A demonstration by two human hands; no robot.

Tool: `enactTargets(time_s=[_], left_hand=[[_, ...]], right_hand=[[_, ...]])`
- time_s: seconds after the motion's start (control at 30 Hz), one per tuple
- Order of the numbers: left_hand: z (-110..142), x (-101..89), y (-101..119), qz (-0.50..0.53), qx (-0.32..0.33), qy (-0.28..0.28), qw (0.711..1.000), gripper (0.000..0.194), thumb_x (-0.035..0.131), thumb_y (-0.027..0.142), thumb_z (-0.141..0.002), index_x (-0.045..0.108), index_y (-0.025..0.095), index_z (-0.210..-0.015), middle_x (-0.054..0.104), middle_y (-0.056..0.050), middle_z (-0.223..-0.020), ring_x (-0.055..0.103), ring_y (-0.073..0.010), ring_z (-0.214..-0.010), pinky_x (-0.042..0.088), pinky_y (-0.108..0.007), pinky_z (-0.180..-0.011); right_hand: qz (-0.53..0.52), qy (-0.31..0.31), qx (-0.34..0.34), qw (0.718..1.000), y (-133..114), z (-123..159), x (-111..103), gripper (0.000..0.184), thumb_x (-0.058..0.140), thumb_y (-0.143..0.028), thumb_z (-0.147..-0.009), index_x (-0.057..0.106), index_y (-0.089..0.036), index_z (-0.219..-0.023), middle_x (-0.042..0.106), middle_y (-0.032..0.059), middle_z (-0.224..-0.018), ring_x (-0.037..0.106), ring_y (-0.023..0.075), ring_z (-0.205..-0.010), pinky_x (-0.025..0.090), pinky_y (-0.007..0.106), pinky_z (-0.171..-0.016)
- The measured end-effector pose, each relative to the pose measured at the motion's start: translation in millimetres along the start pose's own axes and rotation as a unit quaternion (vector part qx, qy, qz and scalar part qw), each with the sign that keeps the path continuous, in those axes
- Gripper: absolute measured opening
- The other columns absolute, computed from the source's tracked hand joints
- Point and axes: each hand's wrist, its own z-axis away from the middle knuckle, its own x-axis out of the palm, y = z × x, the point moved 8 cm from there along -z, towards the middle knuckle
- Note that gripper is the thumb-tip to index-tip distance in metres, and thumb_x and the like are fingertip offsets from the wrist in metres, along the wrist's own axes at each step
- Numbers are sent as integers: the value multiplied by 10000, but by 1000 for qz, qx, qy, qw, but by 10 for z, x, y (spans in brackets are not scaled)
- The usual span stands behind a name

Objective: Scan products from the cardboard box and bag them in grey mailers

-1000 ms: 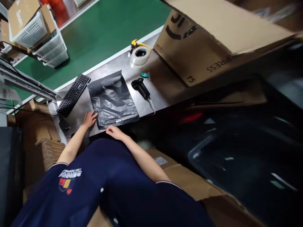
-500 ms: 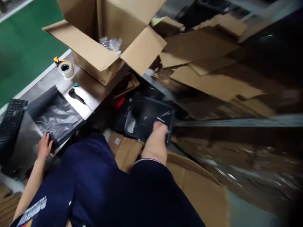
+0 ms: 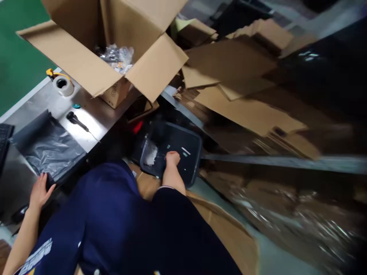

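Observation:
My left hand (image 3: pixel 40 191) rests at the table edge with its fingers apart, touching the near corner of a dark grey plastic bag (image 3: pixel 54 143) laid flat on the metal table (image 3: pixel 23 214). Low on the right, my right hand (image 3: pixel 172 157) reaches over a black bin (image 3: pixel 192 172). Its fingers are curled closed, and whatever they hold, if anything, is hidden. A crumpled white piece (image 3: pixel 150 153) lies in the bin's left side, with small pale scraps (image 3: pixel 185 151) near the hand.
An open cardboard box (image 3: pixel 74 65) with clear plastic wrapping (image 3: pixel 119 57) inside stands on the table. Nearby are a tape roll (image 3: pixel 63 86), a black-handled tool (image 3: pixel 77 121) and a keyboard (image 3: pixel 4 139). Flattened cardboard (image 3: pixel 243 107) fills the shelf at right.
The right hand has moved left within the bin, from its right side towards the middle. My left hand stays by the bag's corner. The whole view has shifted a little.

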Motion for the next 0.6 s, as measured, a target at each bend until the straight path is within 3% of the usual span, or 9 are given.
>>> enactTargets(time_s=[0.1,0.17,0.2,0.27,0.3,0.33,0.4,0.5,0.6], left_hand=[[187,29,161,-29,23,-52,998,979,532,705,-909,432,28,-1608,379,-304,-1698,349,-479,-1591,366,-601,-1259],[314,56,240,-46,23,-90,995,1037,658,645,-856,371,42,-1649,326,-296,-1725,315,-478,-1607,340,-609,-1269],[368,82,275,-51,31,-107,992,1056,710,566,-832,333,38,-1665,292,-296,-1738,283,-470,-1622,316,-610,-1281],[447,141,274,-52,26,-116,992,1061,728,348,-796,251,51,-1696,224,-266,-1768,210,-420,-1656,260,-578,-1314],[476,182,243,-50,14,-114,992,1055,696,256,-782,223,72,-1707,207,-237,-1780,182,-378,-1670,227,-554,-1332],[501,230,207,-45,2,-110,993,1045,650,184,-774,205,92,-1715,196,-211,-1789,158,-338,-1679,196,-536,-1344],[536,332,130,-31,-22,-95,995,1026,567,91,-765,192,114,-1720,188,-183,-1795,127,-293,-1687,156,-539,-1355],[567,453,69,13,-44,-71,996,994,518,40,-771,218,119,-1715,197,-176,-1795,123,-301,-1687,158,-585,-1351],[630,510,89,84,-39,-55,994,918,556,50,-802,329,148,-1687,285,-154,-1776,195,-320,-1675,182,-591,-1349]], right_hand=[[15,-52,-114,992,-756,225,399,370,488,-306,-1034,748,-113,-1215,755,224,-1137,716,343,-1109,569,500,-1003],[9,-122,-324,938,-1590,693,859,424,539,-362,-1014,710,-145,-1336,729,194,-1312,677,343,-1245,530,494,-1109],[8,-158,-457,875,-2014,1075,1098,468,556,-379,-1008,676,-152,-1399,693,184,-1404,644,341,-1315,503,496,-1160],[21,-200,-695,691,-2639,1992,1518,577,572,-348,-994,567,-136,-1530,569,190,-1579,537,356,-1463,417,541,-1255],[37,-206,-774,597,-2826,2411,1706,652,587,-299,-969,492,-126,-1590,488,195,-1650,464,372,-1528,359,579,-1291],[59,-209,-824,523,-2965,2750,1891,740,603,-232,-928,419,-128,-1638,407,185,-1705,390,378,-1580,301,603,-1318],[104,-216,-872,426,-3164,3212,2234,862,583,-100,-855,338,-157,-1680,311,144,-1756,295,353,-1630,234,607,-1344],[149,-250,-886,360,-3292,3492,2610,801,458,-4,-889,402,-233,-1655,357,72,-1741,318,261,-1627,273,539,-1345],[176,-283,-875,351,-3223,3485,2763,779,461,10,-882,448,-207,-1629,393,97,-1718,335,279,-1619,318,563,-1323]])
